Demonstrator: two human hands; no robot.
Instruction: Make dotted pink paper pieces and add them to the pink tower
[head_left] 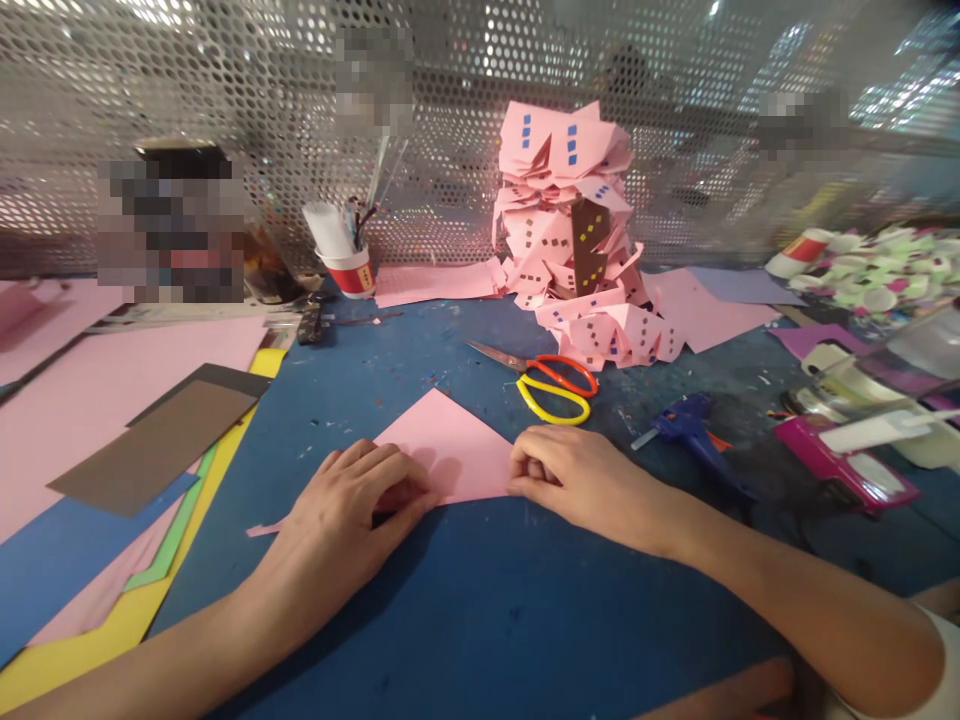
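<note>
A pink paper [450, 445] lies folded into a triangle on the blue table [480, 620], its peak pointing away from me. My left hand [375, 485] presses on its left part, fingers curled and thumb along the near edge. At the right corner, my right hand [551, 465] pinches the paper between thumb and fingers. Just beyond the paper lie scissors [551, 385] with one red and one yellow handle. A thin pink strip [264, 529] shows beside my left wrist.
Pink folded pieces [555, 240] are piled at the back. A blue glue gun [694, 430] and a magenta tool [844, 460] lie right; coloured sheets [157, 440] lie left. A paper cup [350, 270] holds tools. Behind stands a perforated metal screen [442, 80].
</note>
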